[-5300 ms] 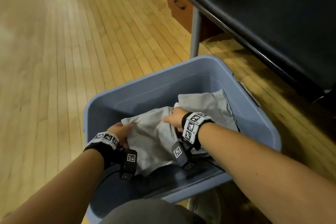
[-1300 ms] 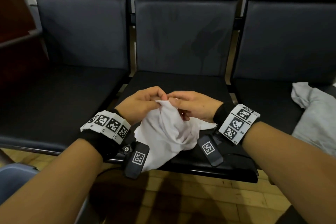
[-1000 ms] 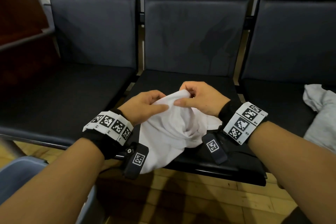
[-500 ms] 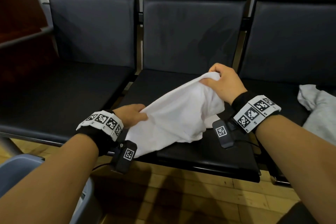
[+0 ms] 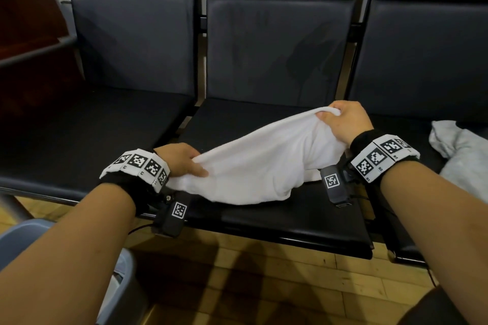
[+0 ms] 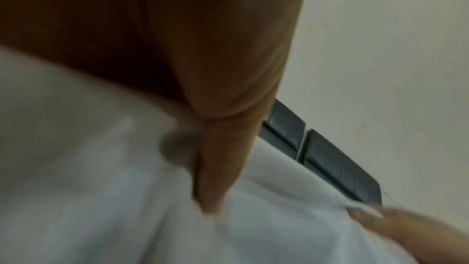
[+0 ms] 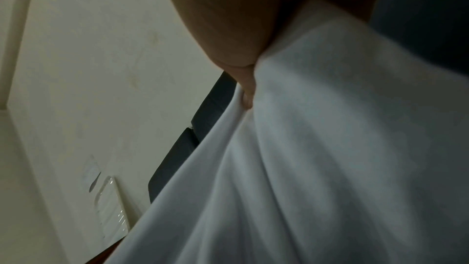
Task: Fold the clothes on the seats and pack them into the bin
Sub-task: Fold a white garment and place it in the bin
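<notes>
A white garment [image 5: 258,163] is stretched between my two hands over the middle black seat [image 5: 277,214]. My left hand [image 5: 184,161] pinches its near left edge, low by the seat's front. My right hand [image 5: 340,119] grips the far right end, raised higher. The cloth sags between them onto the seat. In the left wrist view my thumb lies on the white garment [image 6: 127,198]. In the right wrist view the white garment [image 7: 330,158] hangs from my curled fingers. The blue bin [image 5: 124,266] shows only a rim at the bottom left, behind my left forearm.
A grey garment [image 5: 464,155] lies crumpled on the right seat. The left seat [image 5: 87,140] is bare. Dark seat backs [image 5: 277,47] rise behind. A brown wooden cabinet [image 5: 29,16] stands at the far left. Wooden floor [image 5: 264,285] lies below the seats.
My hands have drawn further apart, the right moving right and the left staying low, so the white garment is spread wider. Earlier both hands left the bin and came to the seats.
</notes>
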Motion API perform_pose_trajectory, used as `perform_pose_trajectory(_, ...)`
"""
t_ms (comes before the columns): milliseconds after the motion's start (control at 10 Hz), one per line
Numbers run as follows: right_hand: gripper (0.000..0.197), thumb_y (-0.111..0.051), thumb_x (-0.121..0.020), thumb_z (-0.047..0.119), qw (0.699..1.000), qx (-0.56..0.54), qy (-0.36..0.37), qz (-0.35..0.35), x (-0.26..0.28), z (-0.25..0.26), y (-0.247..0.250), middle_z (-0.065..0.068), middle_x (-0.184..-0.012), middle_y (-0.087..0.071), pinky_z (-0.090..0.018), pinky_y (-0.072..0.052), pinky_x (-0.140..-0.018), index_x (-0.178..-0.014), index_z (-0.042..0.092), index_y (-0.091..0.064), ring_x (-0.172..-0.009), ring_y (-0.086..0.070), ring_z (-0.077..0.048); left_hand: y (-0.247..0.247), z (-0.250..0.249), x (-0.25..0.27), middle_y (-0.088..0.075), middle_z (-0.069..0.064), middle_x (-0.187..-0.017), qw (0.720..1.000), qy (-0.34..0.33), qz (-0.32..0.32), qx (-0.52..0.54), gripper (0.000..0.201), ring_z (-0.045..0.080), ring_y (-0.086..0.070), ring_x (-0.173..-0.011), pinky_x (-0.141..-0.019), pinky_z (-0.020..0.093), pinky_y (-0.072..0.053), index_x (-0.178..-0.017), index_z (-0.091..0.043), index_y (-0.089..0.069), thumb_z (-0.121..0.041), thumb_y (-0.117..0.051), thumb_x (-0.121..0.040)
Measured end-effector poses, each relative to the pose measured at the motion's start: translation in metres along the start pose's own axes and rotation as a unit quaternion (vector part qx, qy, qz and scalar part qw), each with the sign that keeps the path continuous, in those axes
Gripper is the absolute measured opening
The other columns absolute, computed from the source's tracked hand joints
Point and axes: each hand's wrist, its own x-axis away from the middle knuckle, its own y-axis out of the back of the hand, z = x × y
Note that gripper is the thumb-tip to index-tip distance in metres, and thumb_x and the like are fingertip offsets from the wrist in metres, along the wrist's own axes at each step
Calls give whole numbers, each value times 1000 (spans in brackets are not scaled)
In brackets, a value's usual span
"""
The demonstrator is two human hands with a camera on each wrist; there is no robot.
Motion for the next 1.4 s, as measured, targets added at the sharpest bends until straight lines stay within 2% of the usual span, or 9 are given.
perform_pose_trajectory(200,36,-54,-96,35,1000,0,-31,5,1,-2,7,-7,-75,-51,-27,-37,-58,-83,1,-57,-73,-50,-21,8,9,-4,-63,11,-84,885,42,-90,454,7,22,-62,-75,-61,29,-56,-94,-9,-65,-13,-65,-88)
perform_pose_trajectory(300,42,-62,-93,37,997,-11,-41,58,5,-4,8,-13,-78,-53,-30,-40,-61,-83,-3,-57,-72,-51,-23,10,10,-8,-62,11,-82,818,21,-129,560,8,16,-59,-63,-49,20,-48,-95,-4,-65,-6,-62,-88)
perform_pose_trajectory(400,38,-68,-89,35,990,-13,-52,131,9,1,15,-16,-89,-67,-36,-51,-71,-95,-2,-66,-79,-62,-25,15,8,-12,-56,12,-77,806,15,-168,568,18,13,-47,-52,-40,18,-37,-101,3,-62,-12,-59,-91)
perform_pose_trajectory(600,30,-73,-85,32,987,-8,-60,146,-6,5,32,-12,-83,-69,-31,-52,-67,-88,3,-72,-74,-64,-22,35,-1,-43,-54,19,-84,836,75,-208,503,24,22,-45,-58,-52,28,-36,-78,-4,-61,-27,-65,-83)
perform_pose_trajectory(700,23,-76,-83,31,984,-35,-133,114,-38,1,33,-6,-86,-70,-27,-51,-62,-92,11,-72,-74,-64,-20,58,-11,-71,-56,13,-77,875,92,-212,425,27,28,-57,-74,-79,46,-54,-73,-13,-55,-32,-69,-84)
perform_pose_trajectory(800,10,-77,-82,26,977,-107,-163,83,-80,7,34,-14,-103,-72,-43,-58,-84,-87,20,-70,-89,-69,-29,95,-23,-109,-57,5,-79,869,66,-231,432,18,27,-58,-86,-94,51,-51,-76,-21,-54,-30,-65,-89)
perform_pose_trajectory(900,16,-69,-85,6,968,-217,-120,23,-123,30,48,-23,-102,-70,-53,-54,-90,-77,19,-72,-93,-68,-36,145,-57,-132,-55,-2,-79,872,19,-261,415,18,26,-56,-86,-93,48,-51,-76,-28,-53,-27,-54,-94)
perform_pose_trajectory(1200,32,-56,-80,-7,961,-257,64,-74,-129,90,106,-7,-94,-71,-34,-56,-77,-82,21,-71,-89,-67,-24,211,-101,-96,-60,4,-82,783,-160,-334,499,23,18,-55,-70,-58,28,-41,-86,-19,-63,-7,-45,-95)
perform_pose_trajectory(1400,31,-59,-75,-7,990,-88,14,107,-40,14,67,-6,-87,-69,-32,-49,-75,-82,18,-74,-83,-62,-19,89,-33,-45,-64,-12,-55,917,-53,-181,351,29,9,-60,-64,-65,25,-47,-58,-29,-74,-4,-59,-65)
